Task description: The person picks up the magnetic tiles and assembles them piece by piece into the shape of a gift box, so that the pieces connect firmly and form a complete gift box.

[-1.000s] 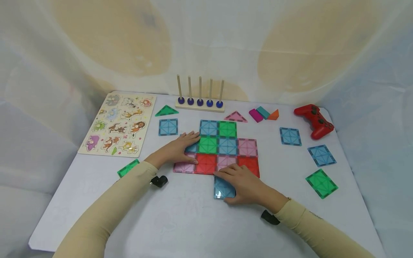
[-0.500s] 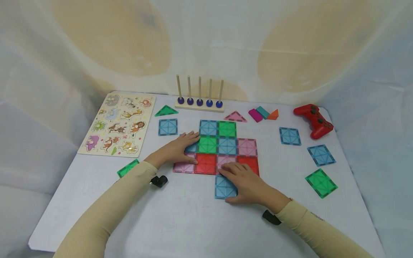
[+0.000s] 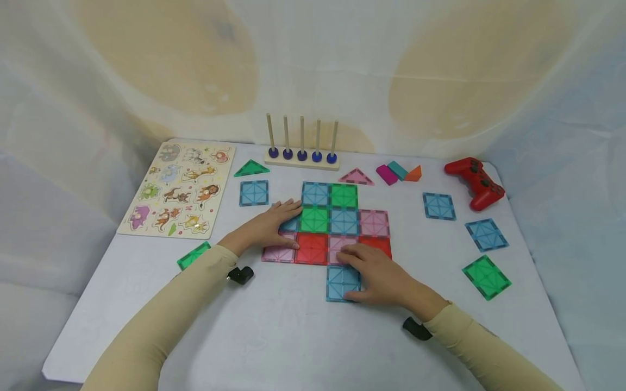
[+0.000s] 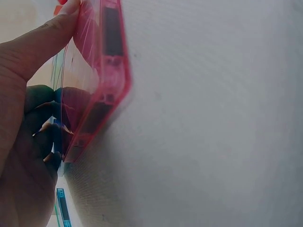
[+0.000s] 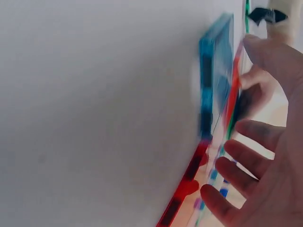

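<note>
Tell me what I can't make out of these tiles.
Head: most of one blue tile, covered by the left hand.
Head: part of the rightmost red tile, covered by the right hand.
Left wrist: part of a pink tile, cut off by the top edge.
Right wrist: part of a red tile, cut off by the bottom edge.

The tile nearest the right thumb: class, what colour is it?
The tile is see-through blue; the head view shows it best.

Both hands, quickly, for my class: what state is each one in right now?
Left hand: open, resting on the tiles.
Right hand: open, holding nothing.
</note>
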A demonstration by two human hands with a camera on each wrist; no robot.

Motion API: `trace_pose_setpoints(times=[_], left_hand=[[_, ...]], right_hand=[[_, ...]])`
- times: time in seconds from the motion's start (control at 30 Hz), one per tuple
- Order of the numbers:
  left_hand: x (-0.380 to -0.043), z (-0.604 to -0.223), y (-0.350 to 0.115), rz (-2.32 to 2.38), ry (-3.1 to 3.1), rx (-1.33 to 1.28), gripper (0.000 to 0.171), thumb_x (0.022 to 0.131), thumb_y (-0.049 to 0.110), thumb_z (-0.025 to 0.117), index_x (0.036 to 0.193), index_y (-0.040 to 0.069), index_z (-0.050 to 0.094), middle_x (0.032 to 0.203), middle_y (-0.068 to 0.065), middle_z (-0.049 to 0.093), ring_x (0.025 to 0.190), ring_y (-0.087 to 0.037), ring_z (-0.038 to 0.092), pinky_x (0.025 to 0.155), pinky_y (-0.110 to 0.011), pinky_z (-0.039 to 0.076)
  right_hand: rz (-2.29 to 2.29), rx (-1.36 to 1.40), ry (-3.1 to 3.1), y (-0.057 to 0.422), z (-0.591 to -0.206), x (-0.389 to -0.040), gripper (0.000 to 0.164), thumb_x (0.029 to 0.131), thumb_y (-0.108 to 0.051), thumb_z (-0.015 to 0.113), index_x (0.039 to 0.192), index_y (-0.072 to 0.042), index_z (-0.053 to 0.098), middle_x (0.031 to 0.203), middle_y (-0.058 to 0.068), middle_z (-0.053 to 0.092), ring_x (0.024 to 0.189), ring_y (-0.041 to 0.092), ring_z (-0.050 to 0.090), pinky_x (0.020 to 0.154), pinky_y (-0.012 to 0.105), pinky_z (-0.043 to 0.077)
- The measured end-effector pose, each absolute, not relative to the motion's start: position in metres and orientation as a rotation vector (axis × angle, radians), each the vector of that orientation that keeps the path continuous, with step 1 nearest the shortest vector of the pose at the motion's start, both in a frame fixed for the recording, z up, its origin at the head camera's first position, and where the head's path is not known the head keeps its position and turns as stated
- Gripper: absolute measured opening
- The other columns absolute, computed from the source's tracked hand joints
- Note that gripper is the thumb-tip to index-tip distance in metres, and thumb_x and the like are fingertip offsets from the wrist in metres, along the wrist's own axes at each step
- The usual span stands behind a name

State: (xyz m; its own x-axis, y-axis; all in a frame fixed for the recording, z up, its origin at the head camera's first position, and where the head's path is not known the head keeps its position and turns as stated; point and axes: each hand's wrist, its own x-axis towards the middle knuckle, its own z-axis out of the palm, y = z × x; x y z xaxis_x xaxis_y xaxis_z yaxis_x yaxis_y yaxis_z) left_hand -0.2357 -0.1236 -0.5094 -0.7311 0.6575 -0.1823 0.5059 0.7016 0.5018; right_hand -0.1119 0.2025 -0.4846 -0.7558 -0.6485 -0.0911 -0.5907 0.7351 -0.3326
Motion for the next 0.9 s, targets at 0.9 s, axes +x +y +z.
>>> trace_pose_setpoints(times=[0.9], left_hand=[[-0.235, -0.51, -0.124, 0.631, 2.548, 0.883, 0.108, 0.08, 0.065, 0.076, 0.163, 0.017, 0.025, 0.17, 0.002, 0.014, 0.157, -0.02, 0.003, 0.126, -0.046, 0.008]], right_hand=[[-0.389, -0.153, 2.864, 0.364, -0.479, -0.141, 0.094, 0.083, -0.05, 0.08, 0.152, -0.001, 0.04, 0.149, 0.033, 0.035, 0.135, 0.055, 0.033, 0.101, 0.074, 0.037]])
